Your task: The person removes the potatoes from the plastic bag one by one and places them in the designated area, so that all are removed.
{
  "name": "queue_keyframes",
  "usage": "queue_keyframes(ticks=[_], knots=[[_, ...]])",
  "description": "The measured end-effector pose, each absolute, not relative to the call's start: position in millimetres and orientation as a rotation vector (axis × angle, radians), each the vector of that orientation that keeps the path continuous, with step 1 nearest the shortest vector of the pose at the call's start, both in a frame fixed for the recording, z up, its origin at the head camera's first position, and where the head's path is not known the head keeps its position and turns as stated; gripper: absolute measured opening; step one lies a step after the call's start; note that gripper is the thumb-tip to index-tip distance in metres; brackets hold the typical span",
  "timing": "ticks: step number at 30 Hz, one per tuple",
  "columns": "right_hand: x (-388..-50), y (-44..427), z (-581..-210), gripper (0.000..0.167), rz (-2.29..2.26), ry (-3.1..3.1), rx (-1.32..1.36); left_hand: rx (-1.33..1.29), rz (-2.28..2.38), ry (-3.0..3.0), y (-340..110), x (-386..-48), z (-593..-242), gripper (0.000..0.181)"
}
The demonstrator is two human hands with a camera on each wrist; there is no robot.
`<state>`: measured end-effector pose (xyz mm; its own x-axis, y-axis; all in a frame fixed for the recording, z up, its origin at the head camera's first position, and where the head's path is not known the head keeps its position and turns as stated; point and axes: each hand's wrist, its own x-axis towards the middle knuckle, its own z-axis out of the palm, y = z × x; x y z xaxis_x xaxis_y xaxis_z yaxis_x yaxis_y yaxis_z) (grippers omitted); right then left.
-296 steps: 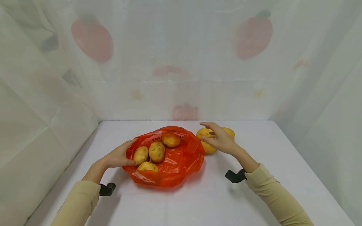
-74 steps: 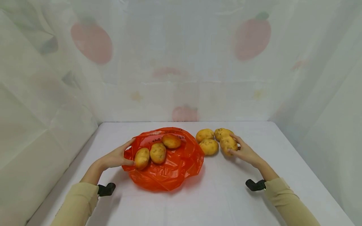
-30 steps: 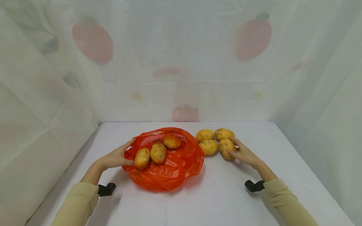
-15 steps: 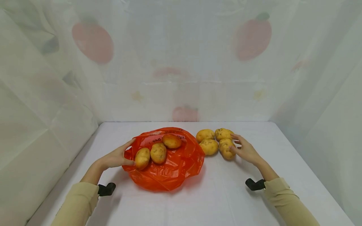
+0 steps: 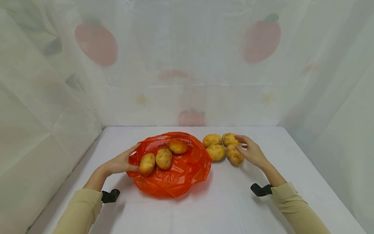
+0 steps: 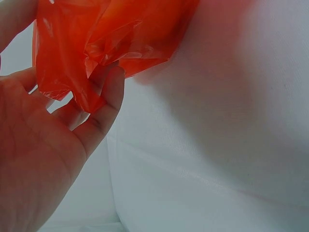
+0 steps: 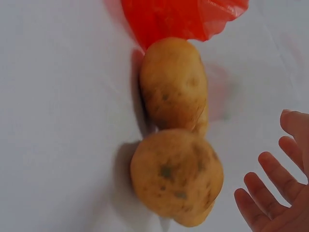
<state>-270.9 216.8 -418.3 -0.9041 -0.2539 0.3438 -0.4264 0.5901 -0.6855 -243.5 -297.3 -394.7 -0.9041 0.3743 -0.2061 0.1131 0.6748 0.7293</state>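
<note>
in head view, we see the left hand [image 5: 119,163] pinching the red bag [image 5: 181,182], perhaps so its mouth is wide; three potatoes [image 5: 163,158] lie inside, four loose potatoes [image 5: 216,152] on the white table [image 5: 198,211]. in left wrist view, its fingers [image 6: 113,92] bend round the bag. in right wrist view, the right hand [image 7: 292,205] has wide fingers, holding nothing; loose potatoes lie between it and the bag.

Bag [image 5: 184,180] is down to three potatoes [image 5: 164,159] showing, was four about ten seconds back, and the pile [image 5: 216,152] right of the bag went from three to four. Right hand [image 5: 253,152] was gripping the new arrival [image 5: 234,155] there a second ago, but it's let go and lifted just clear.
</note>
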Motion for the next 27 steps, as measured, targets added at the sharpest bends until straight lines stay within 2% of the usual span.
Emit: queue_keyframes(ticks=[8,17,27], knots=[[-262.8,193.7,-400.9,0.043,1.317,-2.559,0.653,0.368,1.07,2.551,-297.4,-244.4,-395.9,0.099],[-232.7,155.0,-351.1,0.036,1.334,-2.554,0.757,0.359,1.073,2.543,-296.4,-244.2,-394.0,0.1],[-220.0,122.9,-331.8,0.036,1.373,-2.505,0.966,0.344,1.066,2.542,-295.4,-242.7,-391.8,0.1]])
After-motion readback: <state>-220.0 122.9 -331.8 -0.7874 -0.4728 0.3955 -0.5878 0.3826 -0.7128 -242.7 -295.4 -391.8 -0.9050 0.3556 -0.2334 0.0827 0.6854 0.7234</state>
